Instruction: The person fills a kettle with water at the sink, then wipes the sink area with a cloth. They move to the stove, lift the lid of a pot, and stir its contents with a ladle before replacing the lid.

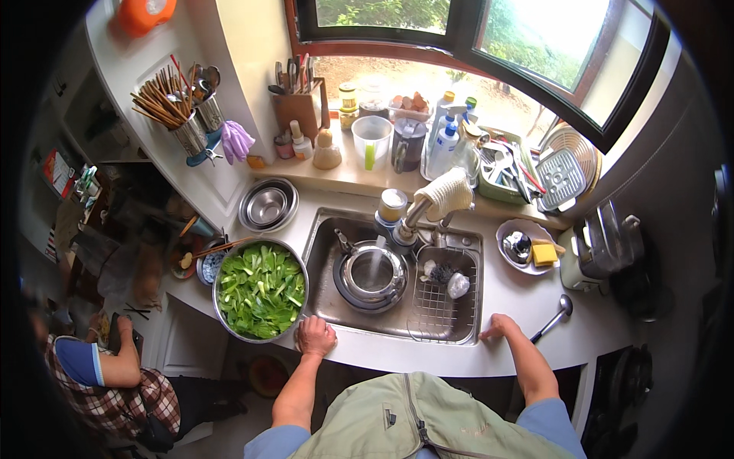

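Note:
My left hand (pixel 315 337) rests with curled fingers on the counter's front edge, close against a large metal pot (pixel 306 287). Chopped leafy greens (pixel 261 290) fill that pot. On the right, my right hand (pixel 500 326) leans on the counter beside the sink's front corner; its fingers are partly hidden. Between my hands is a stainless steel sink (pixel 324 287). Water runs from the faucet (pixel 416 215) into a shiny round metal vessel (pixel 395 287) in the left basin. A wire rack (pixel 441 315) in the right part holds a dark scouring pad (pixel 441 274) and a crumpled plastic bag (pixel 458 286).
Nested metal bowls (pixel 267 206) stand behind the pot. At right are a scalloped dish (pixel 510 226) with a yellow sponge (pixel 543 254), a ladle (pixel 565 306) and an appliance (pixel 596 246). Jugs and bottles line the windowsill (pixel 338 166). Another person (pixel 114 367) works at far left.

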### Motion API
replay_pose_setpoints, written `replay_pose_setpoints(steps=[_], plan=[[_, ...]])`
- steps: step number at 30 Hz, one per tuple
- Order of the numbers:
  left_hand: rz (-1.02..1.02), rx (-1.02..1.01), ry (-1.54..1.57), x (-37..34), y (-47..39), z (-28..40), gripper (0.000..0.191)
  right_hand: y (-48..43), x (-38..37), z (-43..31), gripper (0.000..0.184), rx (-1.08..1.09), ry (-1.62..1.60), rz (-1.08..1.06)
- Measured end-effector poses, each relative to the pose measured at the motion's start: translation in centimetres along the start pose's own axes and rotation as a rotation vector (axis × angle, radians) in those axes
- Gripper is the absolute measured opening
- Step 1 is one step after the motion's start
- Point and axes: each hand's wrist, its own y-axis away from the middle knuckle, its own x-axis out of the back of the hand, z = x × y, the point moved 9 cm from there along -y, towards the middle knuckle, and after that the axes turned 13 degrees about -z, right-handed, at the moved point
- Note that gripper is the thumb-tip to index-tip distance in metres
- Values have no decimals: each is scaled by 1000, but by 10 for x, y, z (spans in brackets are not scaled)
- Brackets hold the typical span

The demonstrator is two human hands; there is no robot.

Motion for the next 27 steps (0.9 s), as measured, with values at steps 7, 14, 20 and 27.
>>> replay_pose_setpoints(steps=[7, 14, 20, 27], plan=[[-19, 25, 3, -6, -1, -3, 17, 9, 1, -5, 74, 28, -3, 34], [-27, 4, 36, -6, -2, 0, 15, 16, 3, -9, 69, 17, -9, 38], [-40, 5, 15, -12, 2, -4, 13, 24, 6, -16, 73, 55, -26, 46], [-57, -4, 7, -13, 0, -2, 13, 29, 5, -16, 65, 7, -23, 25]])
